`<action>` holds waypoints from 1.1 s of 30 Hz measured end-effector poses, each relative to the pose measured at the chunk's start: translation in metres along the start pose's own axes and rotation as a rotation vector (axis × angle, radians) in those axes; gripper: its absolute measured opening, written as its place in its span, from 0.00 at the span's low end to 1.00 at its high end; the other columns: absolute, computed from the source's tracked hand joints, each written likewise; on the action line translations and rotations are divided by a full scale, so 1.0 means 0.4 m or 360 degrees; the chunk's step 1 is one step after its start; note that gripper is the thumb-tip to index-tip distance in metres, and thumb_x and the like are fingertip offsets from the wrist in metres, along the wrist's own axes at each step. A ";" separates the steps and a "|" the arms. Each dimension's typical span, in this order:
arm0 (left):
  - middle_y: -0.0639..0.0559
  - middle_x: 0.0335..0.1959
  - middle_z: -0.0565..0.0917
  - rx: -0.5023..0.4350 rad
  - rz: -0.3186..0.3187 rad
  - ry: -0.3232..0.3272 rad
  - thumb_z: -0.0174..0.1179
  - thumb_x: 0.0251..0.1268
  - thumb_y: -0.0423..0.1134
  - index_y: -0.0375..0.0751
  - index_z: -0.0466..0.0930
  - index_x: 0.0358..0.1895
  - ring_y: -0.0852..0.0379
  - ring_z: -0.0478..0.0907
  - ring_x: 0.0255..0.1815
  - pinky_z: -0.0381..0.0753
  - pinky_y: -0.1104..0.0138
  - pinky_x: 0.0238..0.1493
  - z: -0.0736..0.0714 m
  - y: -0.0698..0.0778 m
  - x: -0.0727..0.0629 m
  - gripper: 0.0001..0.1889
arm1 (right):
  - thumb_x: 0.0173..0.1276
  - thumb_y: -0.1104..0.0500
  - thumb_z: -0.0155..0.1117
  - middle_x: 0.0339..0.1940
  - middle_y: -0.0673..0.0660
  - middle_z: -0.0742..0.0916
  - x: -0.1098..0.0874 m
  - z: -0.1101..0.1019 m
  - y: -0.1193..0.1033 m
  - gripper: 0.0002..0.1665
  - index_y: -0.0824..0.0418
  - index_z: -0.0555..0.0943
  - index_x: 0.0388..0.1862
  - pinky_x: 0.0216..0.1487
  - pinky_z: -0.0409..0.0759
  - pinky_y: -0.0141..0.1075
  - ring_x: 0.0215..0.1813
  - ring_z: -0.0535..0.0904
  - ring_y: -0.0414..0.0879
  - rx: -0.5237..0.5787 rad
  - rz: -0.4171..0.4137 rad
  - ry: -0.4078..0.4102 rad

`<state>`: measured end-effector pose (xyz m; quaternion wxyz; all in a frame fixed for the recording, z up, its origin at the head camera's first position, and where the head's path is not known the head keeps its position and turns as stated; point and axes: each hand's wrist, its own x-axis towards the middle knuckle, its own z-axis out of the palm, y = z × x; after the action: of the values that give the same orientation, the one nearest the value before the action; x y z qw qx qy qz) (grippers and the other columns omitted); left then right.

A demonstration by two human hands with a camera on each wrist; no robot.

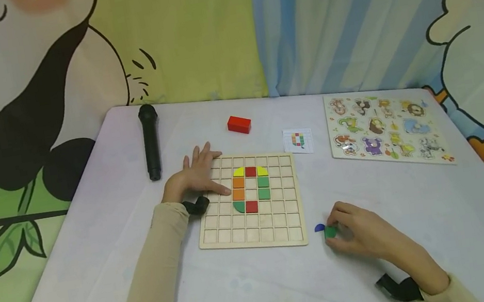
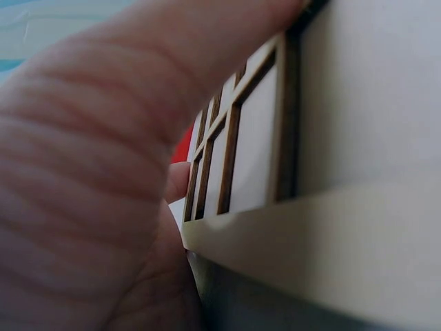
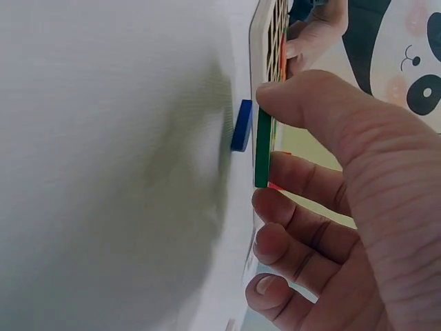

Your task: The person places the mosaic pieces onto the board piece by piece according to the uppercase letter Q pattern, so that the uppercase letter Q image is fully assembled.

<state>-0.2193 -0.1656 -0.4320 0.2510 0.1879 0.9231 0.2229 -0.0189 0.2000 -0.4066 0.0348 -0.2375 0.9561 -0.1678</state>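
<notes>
My right hand (image 1: 369,231) pinches a flat green tile (image 3: 262,148) between thumb and fingers, right of the board. Just left of those fingertips a small blue half-round tile (image 1: 319,227) lies on the table. A wooden grid board (image 1: 231,236) carries a ring of coloured tiles: red (image 1: 252,207), orange (image 1: 239,194), yellow (image 1: 261,171) and green (image 1: 264,193). My left hand (image 1: 197,175) rests on the board's left edge, fingers spread and thumb lying over the squares. In the left wrist view that thumb crosses above the board's rim (image 2: 241,221).
A small pattern card (image 1: 298,141) lies behind the board's right corner, with a red block (image 1: 239,125) farther left. The black microphone (image 1: 151,143) is at the back left. An animal puzzle board (image 1: 384,129) occupies the back right.
</notes>
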 end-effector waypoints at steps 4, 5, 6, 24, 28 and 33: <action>0.44 0.80 0.28 0.0005 0.0005 -0.0008 0.73 0.39 0.66 0.48 0.46 0.78 0.41 0.19 0.78 0.21 0.41 0.73 -0.002 0.006 0.000 0.63 | 0.55 0.51 0.76 0.35 0.42 0.79 0.034 -0.005 -0.015 0.12 0.51 0.81 0.33 0.37 0.79 0.34 0.35 0.75 0.36 -0.0037 -0.0041 0.0017; 0.44 0.80 0.28 0.0002 0.0007 -0.0009 0.73 0.39 0.66 0.48 0.46 0.78 0.41 0.19 0.78 0.21 0.41 0.73 -0.003 0.006 -0.001 0.63 | 0.55 0.51 0.76 0.35 0.43 0.79 0.045 -0.004 -0.019 0.13 0.52 0.81 0.33 0.37 0.79 0.34 0.35 0.75 0.36 -0.0049 -0.0049 0.0016; 0.44 0.80 0.28 0.0001 0.0008 -0.0010 0.73 0.40 0.66 0.48 0.46 0.78 0.41 0.18 0.78 0.21 0.41 0.73 -0.004 0.006 -0.002 0.63 | 0.55 0.50 0.76 0.35 0.43 0.79 0.057 -0.004 -0.023 0.13 0.52 0.81 0.34 0.37 0.79 0.34 0.34 0.75 0.36 -0.0059 -0.0058 0.0014; 0.43 0.80 0.27 0.0035 0.0017 -0.0009 0.72 0.41 0.66 0.48 0.45 0.78 0.39 0.20 0.78 0.24 0.39 0.73 -0.010 0.007 -0.004 0.62 | 0.58 0.50 0.73 0.34 0.48 0.80 0.254 0.028 -0.101 0.15 0.58 0.83 0.37 0.31 0.74 0.29 0.31 0.70 0.36 -0.0011 -0.0272 -0.0059; 0.43 0.80 0.27 0.0032 0.0022 -0.0018 0.72 0.42 0.66 0.48 0.45 0.78 0.40 0.19 0.78 0.24 0.39 0.73 -0.008 0.008 -0.005 0.62 | 0.59 0.50 0.73 0.35 0.48 0.81 0.282 0.037 -0.112 0.16 0.59 0.83 0.39 0.33 0.75 0.29 0.32 0.71 0.38 -0.0023 -0.0270 -0.0089; 0.44 0.80 0.27 0.0028 0.0001 -0.0020 0.72 0.42 0.65 0.48 0.46 0.78 0.40 0.19 0.78 0.24 0.40 0.73 -0.008 0.008 -0.006 0.61 | 0.59 0.49 0.74 0.36 0.49 0.82 0.302 0.042 -0.124 0.17 0.58 0.85 0.41 0.36 0.78 0.31 0.34 0.74 0.39 -0.0045 -0.0287 -0.0118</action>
<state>-0.2182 -0.1651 -0.4270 0.2550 0.1916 0.9234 0.2136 -0.1014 0.0972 -0.4039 0.0515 -0.3291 0.9312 -0.1479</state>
